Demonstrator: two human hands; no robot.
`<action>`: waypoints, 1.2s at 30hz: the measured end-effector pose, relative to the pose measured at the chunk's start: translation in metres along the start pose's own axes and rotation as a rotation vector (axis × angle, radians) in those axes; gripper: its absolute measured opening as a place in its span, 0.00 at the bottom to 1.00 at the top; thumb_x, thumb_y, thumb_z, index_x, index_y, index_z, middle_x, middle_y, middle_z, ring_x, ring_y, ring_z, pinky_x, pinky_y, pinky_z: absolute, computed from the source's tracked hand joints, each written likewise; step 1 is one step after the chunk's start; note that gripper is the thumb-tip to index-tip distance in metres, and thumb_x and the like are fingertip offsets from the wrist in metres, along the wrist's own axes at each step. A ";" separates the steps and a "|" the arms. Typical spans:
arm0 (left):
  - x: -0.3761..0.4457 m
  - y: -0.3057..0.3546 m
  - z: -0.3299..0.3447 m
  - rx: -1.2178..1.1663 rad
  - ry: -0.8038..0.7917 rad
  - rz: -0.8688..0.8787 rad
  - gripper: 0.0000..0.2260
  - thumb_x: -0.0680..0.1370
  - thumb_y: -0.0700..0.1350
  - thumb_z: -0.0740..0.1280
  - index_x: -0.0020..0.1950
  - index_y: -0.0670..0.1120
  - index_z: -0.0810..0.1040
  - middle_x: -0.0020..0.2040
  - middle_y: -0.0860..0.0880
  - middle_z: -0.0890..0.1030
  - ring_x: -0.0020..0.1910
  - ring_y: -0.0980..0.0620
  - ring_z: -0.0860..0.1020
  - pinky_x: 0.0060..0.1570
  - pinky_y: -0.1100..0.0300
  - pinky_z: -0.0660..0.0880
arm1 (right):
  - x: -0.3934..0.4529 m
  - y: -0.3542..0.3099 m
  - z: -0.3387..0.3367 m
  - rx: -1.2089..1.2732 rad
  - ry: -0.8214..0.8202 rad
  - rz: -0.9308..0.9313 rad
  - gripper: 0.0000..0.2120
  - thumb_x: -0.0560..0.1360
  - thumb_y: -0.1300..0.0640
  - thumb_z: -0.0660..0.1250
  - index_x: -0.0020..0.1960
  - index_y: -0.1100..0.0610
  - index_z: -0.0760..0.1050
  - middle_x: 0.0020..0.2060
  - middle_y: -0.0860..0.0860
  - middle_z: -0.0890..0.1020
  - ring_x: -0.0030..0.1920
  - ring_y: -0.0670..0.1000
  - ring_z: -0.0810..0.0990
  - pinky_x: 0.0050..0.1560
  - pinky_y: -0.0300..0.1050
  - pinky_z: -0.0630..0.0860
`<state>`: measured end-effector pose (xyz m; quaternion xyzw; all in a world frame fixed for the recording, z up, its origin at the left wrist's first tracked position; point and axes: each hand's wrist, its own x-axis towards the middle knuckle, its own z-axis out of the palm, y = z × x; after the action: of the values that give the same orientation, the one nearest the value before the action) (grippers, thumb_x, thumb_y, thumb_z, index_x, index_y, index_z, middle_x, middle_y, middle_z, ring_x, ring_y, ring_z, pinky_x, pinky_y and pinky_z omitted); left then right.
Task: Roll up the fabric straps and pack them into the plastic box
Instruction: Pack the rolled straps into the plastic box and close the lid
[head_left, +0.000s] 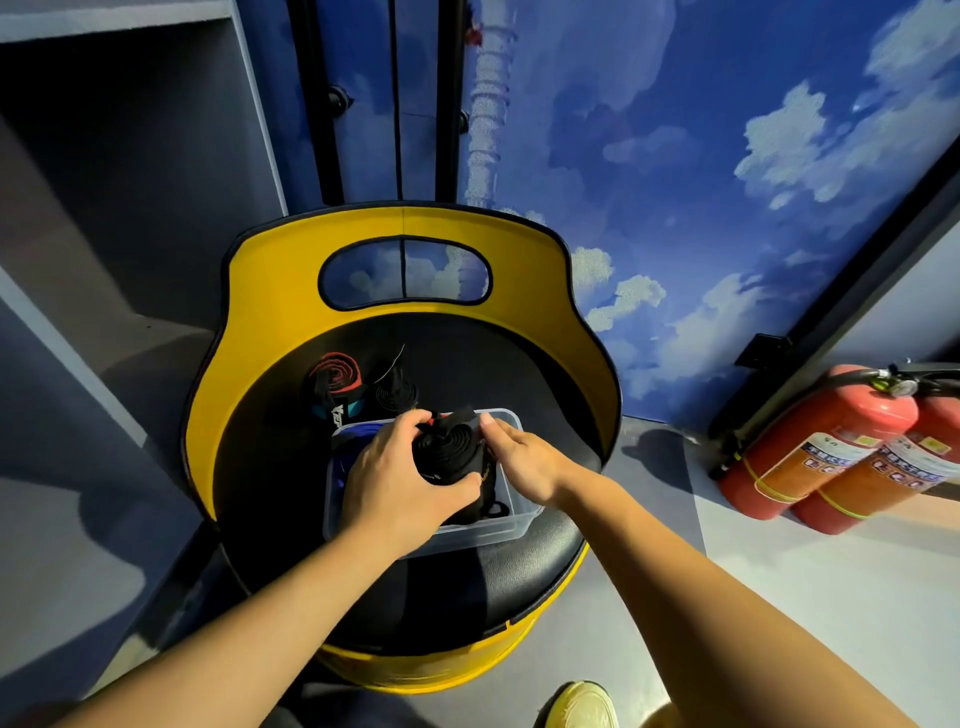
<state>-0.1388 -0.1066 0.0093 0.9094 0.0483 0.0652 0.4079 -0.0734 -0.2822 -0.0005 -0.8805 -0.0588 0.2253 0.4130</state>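
A black rolled strap (447, 451) is above the plastic box (483, 530) on the black seat (467, 587). The left hand (395, 480) curls around it; the right hand (519, 457) pinches its loose end. Two rolls (358, 387) lie behind the box.

Standing right next to this person and honestly there's not much to report, both forearms are bare all the way up with no sleeves showing, the left hand (395, 470) and right hand (524, 457) wear nothing, and one pale yellowish shoe (582, 706) pokes out below.
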 end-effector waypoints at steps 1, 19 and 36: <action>-0.001 0.000 0.001 -0.004 0.008 0.002 0.33 0.64 0.58 0.78 0.67 0.57 0.71 0.62 0.57 0.77 0.62 0.53 0.75 0.60 0.56 0.72 | 0.000 0.001 0.000 0.001 0.003 -0.009 0.32 0.82 0.35 0.48 0.80 0.52 0.61 0.78 0.47 0.64 0.78 0.48 0.61 0.79 0.49 0.55; 0.001 -0.003 0.001 -0.064 0.010 -0.018 0.35 0.63 0.61 0.80 0.66 0.58 0.71 0.58 0.60 0.75 0.61 0.54 0.74 0.55 0.60 0.69 | -0.048 -0.009 -0.019 0.031 0.013 -0.084 0.09 0.69 0.64 0.66 0.45 0.56 0.82 0.41 0.55 0.86 0.39 0.47 0.82 0.46 0.49 0.80; 0.012 -0.018 -0.009 -0.510 -0.202 -0.111 0.27 0.66 0.63 0.65 0.63 0.57 0.75 0.58 0.52 0.79 0.58 0.53 0.77 0.57 0.58 0.73 | -0.064 -0.017 0.021 0.048 0.289 -0.143 0.33 0.60 0.44 0.85 0.49 0.44 0.63 0.48 0.42 0.75 0.46 0.36 0.77 0.41 0.31 0.72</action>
<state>-0.1288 -0.0862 0.0031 0.7754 0.0391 -0.0382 0.6291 -0.1380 -0.2754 0.0229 -0.8871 -0.0558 0.0675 0.4532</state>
